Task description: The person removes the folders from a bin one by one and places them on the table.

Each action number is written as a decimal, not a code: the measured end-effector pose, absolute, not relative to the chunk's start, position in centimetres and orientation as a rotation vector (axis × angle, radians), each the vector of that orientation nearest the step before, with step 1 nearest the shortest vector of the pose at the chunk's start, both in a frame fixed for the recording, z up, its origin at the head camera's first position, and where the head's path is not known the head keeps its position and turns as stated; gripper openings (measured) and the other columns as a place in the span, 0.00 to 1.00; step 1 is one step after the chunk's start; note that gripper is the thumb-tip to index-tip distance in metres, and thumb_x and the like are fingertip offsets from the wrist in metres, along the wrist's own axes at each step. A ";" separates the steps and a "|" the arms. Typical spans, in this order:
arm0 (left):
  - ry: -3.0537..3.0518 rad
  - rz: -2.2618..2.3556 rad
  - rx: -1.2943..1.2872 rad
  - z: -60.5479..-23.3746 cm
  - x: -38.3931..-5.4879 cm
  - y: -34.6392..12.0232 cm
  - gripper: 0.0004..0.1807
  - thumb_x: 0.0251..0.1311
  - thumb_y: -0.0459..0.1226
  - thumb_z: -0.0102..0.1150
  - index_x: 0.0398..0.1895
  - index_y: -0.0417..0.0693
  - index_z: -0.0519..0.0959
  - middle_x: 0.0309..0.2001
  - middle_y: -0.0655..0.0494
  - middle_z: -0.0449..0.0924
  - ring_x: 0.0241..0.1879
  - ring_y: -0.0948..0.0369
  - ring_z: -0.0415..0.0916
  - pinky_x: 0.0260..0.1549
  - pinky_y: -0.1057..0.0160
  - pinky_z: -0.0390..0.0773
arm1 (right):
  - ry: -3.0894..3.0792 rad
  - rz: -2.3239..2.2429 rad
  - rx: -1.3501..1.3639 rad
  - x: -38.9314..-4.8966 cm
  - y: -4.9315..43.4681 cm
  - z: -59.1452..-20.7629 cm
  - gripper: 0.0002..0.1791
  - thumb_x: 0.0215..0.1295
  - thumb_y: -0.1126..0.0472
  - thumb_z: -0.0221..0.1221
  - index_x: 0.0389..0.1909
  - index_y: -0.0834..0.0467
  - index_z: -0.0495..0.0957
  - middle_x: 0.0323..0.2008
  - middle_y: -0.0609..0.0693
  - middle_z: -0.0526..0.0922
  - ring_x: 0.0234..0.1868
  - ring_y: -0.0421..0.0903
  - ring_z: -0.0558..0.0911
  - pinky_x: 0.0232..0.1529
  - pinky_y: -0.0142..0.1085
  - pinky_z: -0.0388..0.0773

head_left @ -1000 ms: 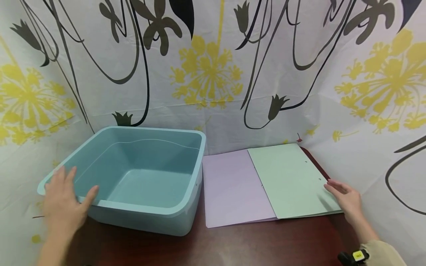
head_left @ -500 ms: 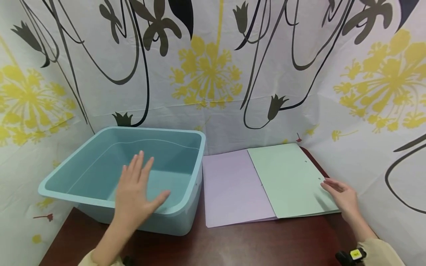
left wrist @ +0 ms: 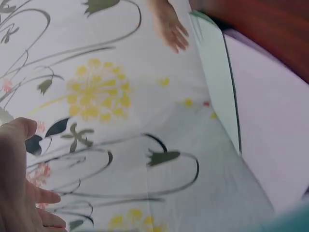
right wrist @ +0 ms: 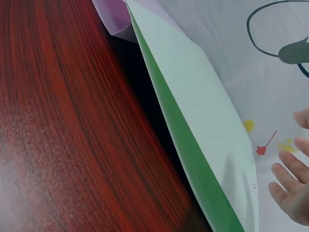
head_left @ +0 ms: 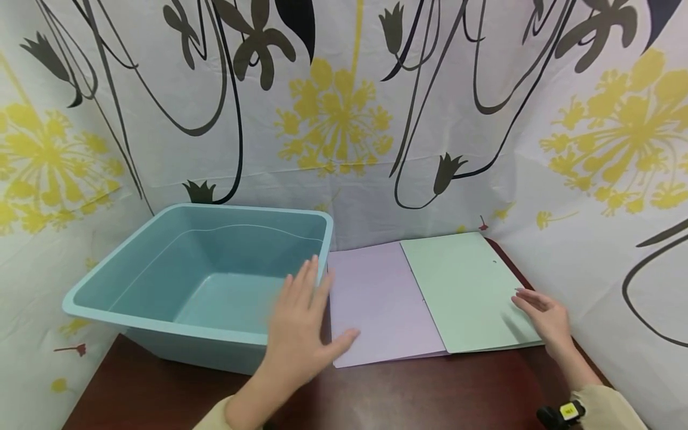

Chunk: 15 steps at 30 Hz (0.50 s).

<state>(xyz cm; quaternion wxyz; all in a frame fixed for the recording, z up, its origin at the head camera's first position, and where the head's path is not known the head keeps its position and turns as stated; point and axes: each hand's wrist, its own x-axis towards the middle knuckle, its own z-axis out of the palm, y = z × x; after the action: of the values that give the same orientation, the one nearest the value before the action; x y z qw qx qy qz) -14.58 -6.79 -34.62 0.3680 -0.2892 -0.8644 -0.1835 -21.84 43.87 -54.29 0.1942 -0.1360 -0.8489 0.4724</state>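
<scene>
My left hand point(head_left: 301, 328) is raised with fingers spread and thumb out, overlapping the right wall of a light blue plastic tub point(head_left: 129, 322) and the left edge of a lavender folder point(head_left: 381, 304). Nothing is in it; the left wrist view shows that hand point(left wrist: 24, 183) at the lower left. A pale green folder point(head_left: 467, 292) lies partly over the lavender one. Over its right edge hovers my right hand point(head_left: 545, 319), fingers loosely bent and holding nothing. In the right wrist view the fingers point(right wrist: 289, 179) are apart from the green folder point(right wrist: 193, 96), whose front edge gapes slightly.
Both folders and the tub stand on a dark red-brown wooden table point(head_left: 408, 388). A white cloth with yellow and grey flower prints point(head_left: 344, 119) hangs behind and along both sides. Nothing shows inside the tub point(head_left: 231, 298).
My left hand has moved right, from the tub's left rim across its front to beside the lavender folder. The right hand has shifted slightly left over the green folder. Tub and folders stay put.
</scene>
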 end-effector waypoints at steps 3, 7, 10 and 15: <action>-2.213 -0.464 -0.782 -35.3 -14.3 -5.0 0.44 0.57 0.66 0.30 0.60 0.40 0.67 0.64 0.40 0.60 0.66 0.50 0.54 0.59 0.45 0.59 | -2.394 1.309 -0.369 -22.1 43.9 -54.5 0.30 0.52 0.41 0.59 0.53 0.54 0.75 0.38 0.24 0.76 0.42 0.19 0.70 0.36 0.14 0.64; -2.223 -0.444 -0.809 -36.4 -14.5 -3.1 0.43 0.57 0.66 0.28 0.60 0.42 0.67 0.65 0.41 0.59 0.66 0.51 0.53 0.61 0.49 0.57 | -2.388 1.307 -0.353 -22.2 43.7 -54.6 0.30 0.52 0.41 0.60 0.53 0.55 0.75 0.38 0.25 0.76 0.41 0.20 0.71 0.36 0.14 0.65; -2.215 -0.437 -0.827 -37.2 -15.1 -2.0 0.42 0.56 0.65 0.35 0.61 0.42 0.67 0.65 0.41 0.59 0.66 0.51 0.53 0.62 0.51 0.56 | -2.377 1.305 -0.330 -22.3 43.4 -54.6 0.29 0.53 0.42 0.60 0.52 0.56 0.75 0.39 0.25 0.76 0.41 0.20 0.72 0.36 0.14 0.65; -2.150 -0.385 -0.832 -38.6 -16.8 -0.8 0.42 0.52 0.63 0.45 0.60 0.41 0.68 0.63 0.40 0.61 0.64 0.49 0.57 0.60 0.50 0.60 | -2.394 1.279 -0.280 -22.2 42.7 -54.4 0.28 0.54 0.43 0.59 0.52 0.56 0.75 0.39 0.27 0.77 0.40 0.21 0.73 0.36 0.15 0.65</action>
<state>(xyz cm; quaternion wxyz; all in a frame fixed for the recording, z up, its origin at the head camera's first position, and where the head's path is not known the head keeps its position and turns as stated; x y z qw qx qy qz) -16.84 -0.83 -38.60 0.3913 -0.3276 -0.8465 -0.1517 -22.21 42.73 -54.39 0.2050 -0.1006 -0.8586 0.4589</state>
